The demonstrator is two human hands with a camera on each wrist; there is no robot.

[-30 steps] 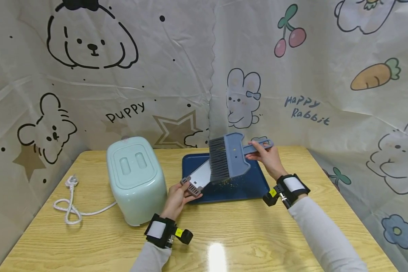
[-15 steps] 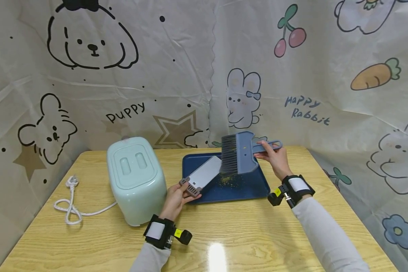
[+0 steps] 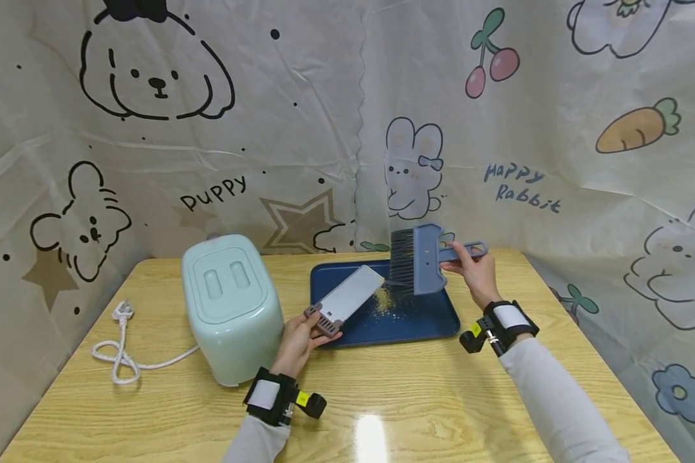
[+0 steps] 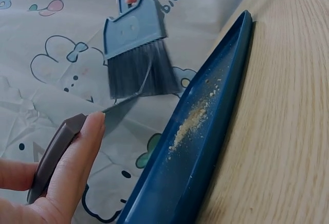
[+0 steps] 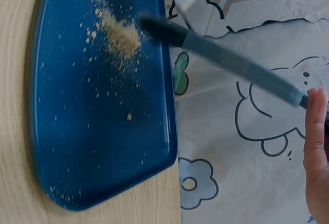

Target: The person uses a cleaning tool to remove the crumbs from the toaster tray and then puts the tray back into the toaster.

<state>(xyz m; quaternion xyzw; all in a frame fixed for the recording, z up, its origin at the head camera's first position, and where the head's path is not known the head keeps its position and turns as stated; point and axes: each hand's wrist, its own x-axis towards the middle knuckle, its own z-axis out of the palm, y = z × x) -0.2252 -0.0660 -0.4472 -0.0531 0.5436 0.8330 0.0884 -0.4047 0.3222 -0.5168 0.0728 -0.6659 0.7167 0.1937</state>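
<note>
My left hand pinches the brown-grey end of a flat silver crumb tray, which slants over a dark blue tray. In my right hand is the handle of a blue-grey hand brush, its dark bristles pointing left. The bristles overlap the crumb tray's far end in the left wrist view. Below that end, a small heap of yellowish crumbs lies on the blue tray, with finer specks scattered around it in the right wrist view.
A mint-green toaster with its lid on stands left of the blue tray, close to my left hand. Its white cord and plug lie on the wooden table. A printed cloth hangs behind the table.
The brush has moved right, off the crumb tray's surface towards its far end. More crumbs show in a heap on the blue tray. The left hand and crumb tray have hardly moved.
</note>
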